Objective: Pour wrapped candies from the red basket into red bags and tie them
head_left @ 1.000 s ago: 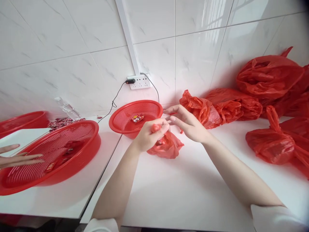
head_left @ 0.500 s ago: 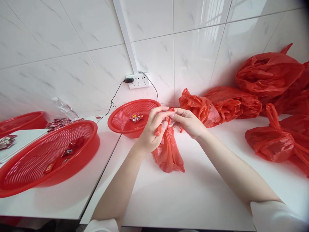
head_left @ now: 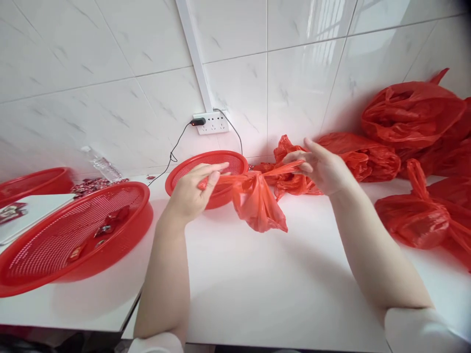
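Nearest the viewer, two bare forearms reach up and inward from white sleeves over a white counter (head_left: 287, 294). The left forearm rises almost straight, its wrist bent toward the middle; the right forearm slants in from the lower right, elbow out to the side. The hands are well apart at about the same height. The left hand (head_left: 189, 196) has its thumb and fingers pinched together on one twisted handle end, fingertips pointing right. The right hand (head_left: 326, 166) is turned partly palm-out, thumb raised and free, fingers curled around the other handle end. Between them is a small knotted red plastic bag (head_left: 259, 208), its handles pulled out sideways and its full body hanging below the knot; whether its bottom touches the counter is unclear. To the left sits a large perforated red basket (head_left: 128, 250) with a few wrapped packets (head_left: 106, 228) inside. To the right lies a tied red bag (head_left: 415, 220) with an upright loop. Behind the left hand is a smaller perforated red basket (head_left: 206, 158). Farther back, more red bags (head_left: 408, 115) are heaped at the right, and a clear plastic bottle (head_left: 103, 165) leans at the left. A white power socket (head_left: 214, 123) is on the marbled tile wall (head_left: 235, 88).
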Demonstrator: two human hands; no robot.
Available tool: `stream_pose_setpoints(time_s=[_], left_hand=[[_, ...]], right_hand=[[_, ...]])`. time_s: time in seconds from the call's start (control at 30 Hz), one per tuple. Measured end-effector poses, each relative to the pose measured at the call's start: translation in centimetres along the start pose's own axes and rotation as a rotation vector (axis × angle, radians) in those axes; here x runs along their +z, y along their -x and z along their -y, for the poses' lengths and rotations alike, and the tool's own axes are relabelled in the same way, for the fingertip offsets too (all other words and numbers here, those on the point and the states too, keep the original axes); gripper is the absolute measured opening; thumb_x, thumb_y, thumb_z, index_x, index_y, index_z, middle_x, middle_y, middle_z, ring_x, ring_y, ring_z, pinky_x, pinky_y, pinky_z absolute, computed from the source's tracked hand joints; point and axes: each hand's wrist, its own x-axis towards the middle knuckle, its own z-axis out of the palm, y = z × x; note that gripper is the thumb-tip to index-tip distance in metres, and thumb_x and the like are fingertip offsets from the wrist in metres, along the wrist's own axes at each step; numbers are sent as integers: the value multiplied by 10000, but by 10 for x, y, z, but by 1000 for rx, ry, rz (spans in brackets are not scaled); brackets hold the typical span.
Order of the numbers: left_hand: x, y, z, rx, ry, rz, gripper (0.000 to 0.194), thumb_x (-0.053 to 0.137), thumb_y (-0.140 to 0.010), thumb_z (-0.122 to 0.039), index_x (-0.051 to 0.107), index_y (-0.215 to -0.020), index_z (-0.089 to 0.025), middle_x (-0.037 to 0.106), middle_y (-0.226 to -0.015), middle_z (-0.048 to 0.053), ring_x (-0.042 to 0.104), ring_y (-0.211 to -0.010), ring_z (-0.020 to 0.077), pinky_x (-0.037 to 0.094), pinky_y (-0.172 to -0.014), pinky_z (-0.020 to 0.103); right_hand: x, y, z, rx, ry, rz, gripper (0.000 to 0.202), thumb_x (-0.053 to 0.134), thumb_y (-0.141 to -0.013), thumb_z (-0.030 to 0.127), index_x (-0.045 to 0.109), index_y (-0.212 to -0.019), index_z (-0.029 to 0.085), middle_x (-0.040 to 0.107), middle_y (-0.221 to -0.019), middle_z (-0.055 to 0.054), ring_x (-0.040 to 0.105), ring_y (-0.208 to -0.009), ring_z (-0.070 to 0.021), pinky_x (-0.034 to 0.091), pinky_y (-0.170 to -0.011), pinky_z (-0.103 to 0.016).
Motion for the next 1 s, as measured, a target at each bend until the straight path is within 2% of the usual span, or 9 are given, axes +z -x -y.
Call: stream_pose_setpoints(time_s=[0.13, 0.27, 0.37, 0.47, 0.6, 0.7, 0.77, 0.83, 1.0], left_hand=[[-10, 0, 5, -92, 12, 20, 462, 348, -932, -486, 637, -1161, -208, 627, -1225, 69, 544, -1143, 222, 378, -1008, 344], [-4, -1, 13, -273, 45, 194, 471, 377, -894, -547, 691, -845, -199, 686, -820, 45, 613, -842, 211, 461, -741, 288], [2, -2, 20, -427, 25, 315, 466, 446, -846, -570, 589, -594, -205, 509, -530, 4, 468, -493, 145, 314, -466, 259], [6, -2, 26, -470, 14, 403, 446, 533, -799, -531, 475, -496, -208, 379, -500, -11, 313, -407, 106, 175, -420, 263], [11, -3, 32, -505, 40, 448, 467, 613, -736, -475, 370, -443, -205, 314, -498, -14, 213, -376, 83, 104, -409, 265], [10, -4, 33, -471, 36, 434, 418, 600, -740, -481, 436, -467, -210, 376, -510, -2, 298, -386, 102, 147, -400, 254], [7, -4, 31, -427, -38, 461, 363, 560, -765, -512, 551, -544, -224, 493, -565, 15, 436, -456, 141, 238, -416, 247], [2, -5, 29, -391, -118, 487, 333, 515, -791, -548, 676, -736, -261, 641, -750, 28, 585, -646, 196, 363, -494, 245], [-9, -3, 33, -442, -262, 439, 509, 466, -800, -618, 634, -1179, -323, 627, -1232, 41, 597, -1070, 292, 483, -737, 300]], right_hand=[[-21, -7, -12, 146, -90, -328, 522, 460, -825, 639, 518, -569, 188, 627, -761, -77, 615, -775, -202, 490, -786, -358], [-24, -6, -13, 116, 24, -375, 438, 545, -797, 594, 581, -623, 194, 623, -747, -56, 580, -689, -175, 473, -657, -315], [-25, -3, -10, 104, 220, -239, 441, 523, -807, 601, 625, -652, 201, 571, -617, -31, 504, -541, -151, 411, -529, -301], [-21, 1, -7, 59, 475, -66, 467, 464, -843, 588, 633, -653, 196, 568, -590, -25, 481, -507, -144, 382, -512, -304], [11, 6, -10, -78, 772, 167, 351, 548, -811, 527, 668, -874, 203, 672, -850, -75, 605, -817, -249, 434, -755, -399], [45, 10, -20, -216, 789, 409, 575, 644, -736, 510, 560, -1219, 210, 614, -1178, -125, 540, -1103, -308, 376, -918, -448], [58, 10, -27, -203, 737, 641, 509, 637, -755, 391, 547, -1233, 240, 650, -1100, -93, 601, -976, -261, 436, -792, -360], [54, 6, -30, -167, 736, 721, 270, 567, -778, 237, 640, -1038, 242, 682, -893, -49, 619, -764, -203, 417, -619, -288], [-27, 3, -9, -27, 866, 240, 90, 548, -741, 181, 631, -734, 212, 650, -729, -24, 558, -619, -173, 367, -524, -287]])
